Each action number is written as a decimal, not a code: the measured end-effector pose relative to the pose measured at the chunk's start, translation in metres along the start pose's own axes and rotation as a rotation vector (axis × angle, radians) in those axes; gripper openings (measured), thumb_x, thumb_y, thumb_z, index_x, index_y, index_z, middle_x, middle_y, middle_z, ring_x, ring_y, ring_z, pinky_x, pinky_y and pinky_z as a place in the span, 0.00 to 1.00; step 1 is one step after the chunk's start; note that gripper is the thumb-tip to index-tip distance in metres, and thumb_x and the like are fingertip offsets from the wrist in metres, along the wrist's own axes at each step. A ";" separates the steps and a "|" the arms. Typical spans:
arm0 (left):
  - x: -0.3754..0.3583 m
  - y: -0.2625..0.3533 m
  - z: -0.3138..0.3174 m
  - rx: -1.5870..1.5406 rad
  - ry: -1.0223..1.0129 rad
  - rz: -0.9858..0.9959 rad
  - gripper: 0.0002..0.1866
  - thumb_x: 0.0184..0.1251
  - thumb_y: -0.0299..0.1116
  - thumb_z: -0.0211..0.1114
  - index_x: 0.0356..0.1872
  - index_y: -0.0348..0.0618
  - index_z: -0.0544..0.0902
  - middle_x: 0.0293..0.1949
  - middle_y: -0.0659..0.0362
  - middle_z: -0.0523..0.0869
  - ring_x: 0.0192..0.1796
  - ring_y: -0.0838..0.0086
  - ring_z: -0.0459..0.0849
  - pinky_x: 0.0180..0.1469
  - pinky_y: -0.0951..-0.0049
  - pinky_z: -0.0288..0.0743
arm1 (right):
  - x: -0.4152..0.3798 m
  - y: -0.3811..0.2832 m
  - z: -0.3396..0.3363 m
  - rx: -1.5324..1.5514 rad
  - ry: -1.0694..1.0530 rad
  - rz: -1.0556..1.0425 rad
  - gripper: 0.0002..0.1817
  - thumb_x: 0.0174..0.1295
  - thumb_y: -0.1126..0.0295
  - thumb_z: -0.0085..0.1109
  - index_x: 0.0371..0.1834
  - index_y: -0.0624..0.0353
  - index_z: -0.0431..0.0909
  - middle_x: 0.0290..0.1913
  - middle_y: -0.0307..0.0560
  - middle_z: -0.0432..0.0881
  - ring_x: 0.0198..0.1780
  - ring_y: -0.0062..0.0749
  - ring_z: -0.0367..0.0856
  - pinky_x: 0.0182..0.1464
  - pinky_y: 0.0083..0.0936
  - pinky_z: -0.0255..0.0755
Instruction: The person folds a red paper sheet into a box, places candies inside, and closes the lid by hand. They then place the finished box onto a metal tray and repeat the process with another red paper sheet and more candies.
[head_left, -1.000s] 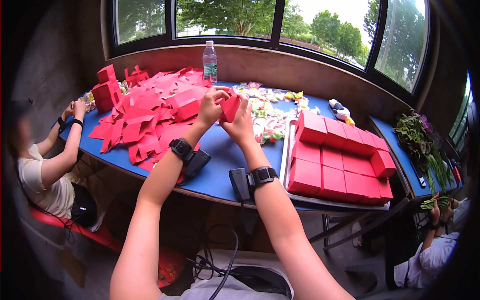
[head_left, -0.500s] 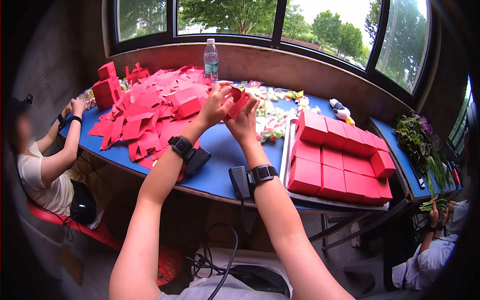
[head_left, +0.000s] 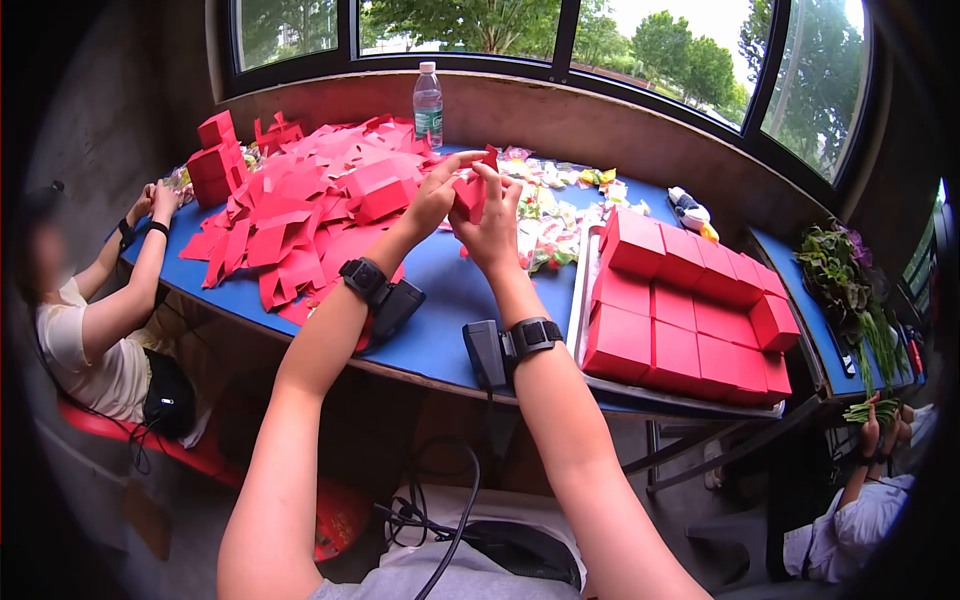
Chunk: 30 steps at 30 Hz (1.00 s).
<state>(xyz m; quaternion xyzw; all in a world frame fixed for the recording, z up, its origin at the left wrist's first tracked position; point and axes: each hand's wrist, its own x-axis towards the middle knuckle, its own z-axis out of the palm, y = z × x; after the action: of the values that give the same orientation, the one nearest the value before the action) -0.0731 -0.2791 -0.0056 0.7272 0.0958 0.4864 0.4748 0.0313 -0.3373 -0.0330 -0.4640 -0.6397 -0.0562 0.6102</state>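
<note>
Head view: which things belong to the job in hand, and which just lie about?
Job:
- red box at both hands' fingers
- red card pile
- tray of boxes
- wrapped sweets, probably

Lying about:
- bottle
- leafy greens, seemingly other work

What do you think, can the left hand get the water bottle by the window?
Probably yes: the water bottle stands just past the left hand, its upper part sticking up clear of the red paper pile. But that hand is busy with a red paper box, so it would have to let go first.
</note>
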 end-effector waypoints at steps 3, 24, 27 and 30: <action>-0.001 0.002 -0.001 0.004 0.010 -0.043 0.20 0.63 0.25 0.49 0.57 0.39 0.68 0.51 0.51 0.76 0.53 0.71 0.76 0.55 0.75 0.70 | 0.000 0.002 0.000 -0.003 0.001 0.039 0.38 0.41 0.70 0.70 0.59 0.47 0.62 0.52 0.60 0.60 0.51 0.57 0.70 0.51 0.40 0.72; 0.001 0.010 -0.025 0.386 -0.129 -0.150 0.18 0.48 0.28 0.61 0.44 0.36 0.80 0.37 0.53 0.84 0.36 0.74 0.83 0.39 0.74 0.76 | 0.000 -0.006 -0.001 -0.070 -0.076 -0.139 0.44 0.38 0.71 0.72 0.60 0.44 0.57 0.52 0.60 0.61 0.51 0.59 0.69 0.50 0.43 0.72; 0.001 0.007 -0.023 0.551 -0.157 -0.102 0.20 0.41 0.32 0.65 0.40 0.36 0.80 0.36 0.53 0.84 0.40 0.70 0.82 0.44 0.70 0.74 | -0.001 -0.004 0.000 -0.072 -0.101 -0.164 0.46 0.35 0.73 0.73 0.61 0.46 0.58 0.52 0.57 0.62 0.52 0.56 0.70 0.50 0.41 0.73; 0.000 0.022 -0.022 0.662 -0.115 0.013 0.18 0.42 0.32 0.65 0.38 0.36 0.79 0.34 0.50 0.83 0.40 0.64 0.83 0.44 0.69 0.74 | -0.001 -0.006 0.000 -0.099 -0.108 -0.185 0.47 0.34 0.73 0.73 0.61 0.45 0.58 0.52 0.56 0.62 0.51 0.56 0.70 0.50 0.42 0.73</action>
<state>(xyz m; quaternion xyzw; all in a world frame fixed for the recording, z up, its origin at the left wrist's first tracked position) -0.0979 -0.2776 0.0129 0.8686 0.2169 0.3903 0.2145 0.0273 -0.3411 -0.0310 -0.4350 -0.7083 -0.1187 0.5432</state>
